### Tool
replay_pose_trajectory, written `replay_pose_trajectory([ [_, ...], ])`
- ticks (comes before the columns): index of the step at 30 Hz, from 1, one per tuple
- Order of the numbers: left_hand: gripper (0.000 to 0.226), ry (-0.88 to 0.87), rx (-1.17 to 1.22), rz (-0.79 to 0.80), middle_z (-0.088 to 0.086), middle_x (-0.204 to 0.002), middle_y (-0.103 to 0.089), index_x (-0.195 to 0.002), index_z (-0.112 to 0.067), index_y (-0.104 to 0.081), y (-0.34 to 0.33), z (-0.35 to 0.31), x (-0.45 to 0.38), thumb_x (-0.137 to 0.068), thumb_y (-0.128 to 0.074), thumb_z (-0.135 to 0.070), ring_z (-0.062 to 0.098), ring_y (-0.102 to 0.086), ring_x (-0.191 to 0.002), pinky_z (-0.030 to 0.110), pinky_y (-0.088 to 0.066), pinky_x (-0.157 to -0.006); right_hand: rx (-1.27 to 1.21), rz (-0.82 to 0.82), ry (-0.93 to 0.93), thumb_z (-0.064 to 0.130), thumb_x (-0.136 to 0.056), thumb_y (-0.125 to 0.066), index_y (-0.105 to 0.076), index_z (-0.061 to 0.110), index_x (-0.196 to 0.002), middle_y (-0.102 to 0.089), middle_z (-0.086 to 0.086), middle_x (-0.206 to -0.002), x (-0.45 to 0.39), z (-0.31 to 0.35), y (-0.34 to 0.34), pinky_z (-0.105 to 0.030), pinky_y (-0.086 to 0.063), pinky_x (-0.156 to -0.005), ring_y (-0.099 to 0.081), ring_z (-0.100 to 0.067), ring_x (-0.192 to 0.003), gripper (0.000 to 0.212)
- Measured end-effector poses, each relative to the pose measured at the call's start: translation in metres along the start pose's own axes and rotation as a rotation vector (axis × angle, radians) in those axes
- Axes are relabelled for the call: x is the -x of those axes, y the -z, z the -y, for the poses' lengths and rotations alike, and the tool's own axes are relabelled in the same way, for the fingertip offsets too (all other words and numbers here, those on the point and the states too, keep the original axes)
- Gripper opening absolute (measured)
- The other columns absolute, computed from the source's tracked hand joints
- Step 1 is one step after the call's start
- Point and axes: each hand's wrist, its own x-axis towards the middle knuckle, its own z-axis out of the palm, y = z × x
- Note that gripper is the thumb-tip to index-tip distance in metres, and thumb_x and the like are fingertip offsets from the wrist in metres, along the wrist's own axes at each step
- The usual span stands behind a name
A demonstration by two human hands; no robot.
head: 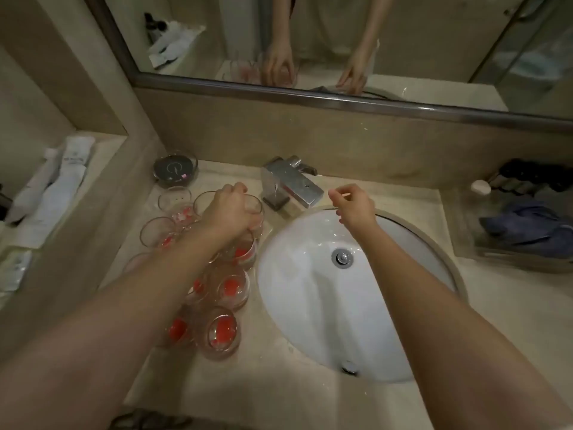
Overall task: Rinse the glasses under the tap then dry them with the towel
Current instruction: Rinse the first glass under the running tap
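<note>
Beige stone counter [310, 408] holds clear, red-patterned glasses [221, 332] along its left edge. Left hand [231, 211] grips one glass's rim [259, 204]; right hand [353, 206], loosely curled and empty, hovers beside the chrome tap [291, 184] above the white oval sink [297, 305].

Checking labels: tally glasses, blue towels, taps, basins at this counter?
Glasses: 9 at least, some hidden
Blue towel: 1
Tap: 1
Basin: 1
Total: 12 at least
</note>
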Motion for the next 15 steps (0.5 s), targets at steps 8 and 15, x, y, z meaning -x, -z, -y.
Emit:
replay_pose_trajectory([
  [8,0.069,0.013,-0.350,-0.004,0.011,-0.127,-0.055,-0.131,-0.013,-0.048,-0.012,0.002,-0.019,-0.078,-0.067,-0.054,0.031,-0.048,-0.120,0.038,-0.034,-0.098,0.077,0.157,0.130,0.022,-0.094,-0.061,-0.060,0.015,-0.129,-0.065,-0.004,-0.113,-0.056,0.011,-0.006,-0.046,-0.047,-0.098,-0.057,-0.019,-0.102,0.036],
  [15,0.076,-0.012,-0.449,0.053,0.012,-0.128,-0.056,-0.134,-0.013,-0.040,-0.020,0.005,-0.028,-0.077,-0.071,-0.054,0.031,-0.044,-0.127,0.042,-0.014,-0.117,0.030,0.180,0.172,0.013,-0.092,-0.063,-0.061,0.014,-0.129,-0.067,-0.007,-0.117,-0.077,0.013,-0.028,-0.035,-0.048,-0.091,-0.063,-0.022,-0.103,0.037],
])
